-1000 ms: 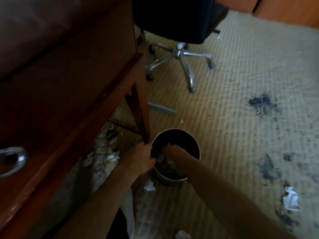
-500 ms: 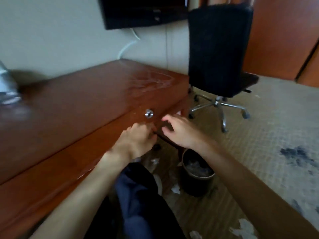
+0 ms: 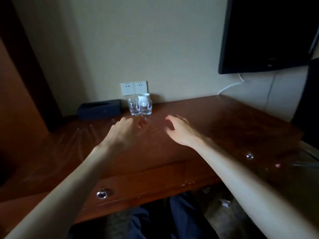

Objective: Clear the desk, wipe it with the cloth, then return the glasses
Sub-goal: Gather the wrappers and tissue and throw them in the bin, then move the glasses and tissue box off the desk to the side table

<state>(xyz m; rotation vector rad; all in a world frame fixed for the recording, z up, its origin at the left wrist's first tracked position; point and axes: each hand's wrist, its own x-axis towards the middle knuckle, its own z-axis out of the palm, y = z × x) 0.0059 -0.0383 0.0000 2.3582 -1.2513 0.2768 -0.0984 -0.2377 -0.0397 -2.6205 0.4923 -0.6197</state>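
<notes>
Two clear glasses (image 3: 134, 106) stand side by side at the back of the brown wooden desk (image 3: 215, 123), with a white cup (image 3: 144, 97) just behind them against the wall. My left hand (image 3: 123, 130) hovers over the desk a short way in front of the glasses, fingers loosely bent, holding nothing. My right hand (image 3: 178, 129) hovers to its right with fingers spread and loose, also holding nothing. No cloth is in view.
A dark tissue box (image 3: 99, 109) lies at the back left of the desk beside the glasses. Wall sockets (image 3: 134, 87) sit above them. A black TV (image 3: 269, 33) hangs at the upper right. Drawer knobs (image 3: 102, 194) line the desk front. Paper scraps (image 3: 225, 202) lie on the floor.
The view has swung up from the floor bin to the desk top. Both hands left the bin, passed the desk edge, and now reach out over the desk towards the glasses.
</notes>
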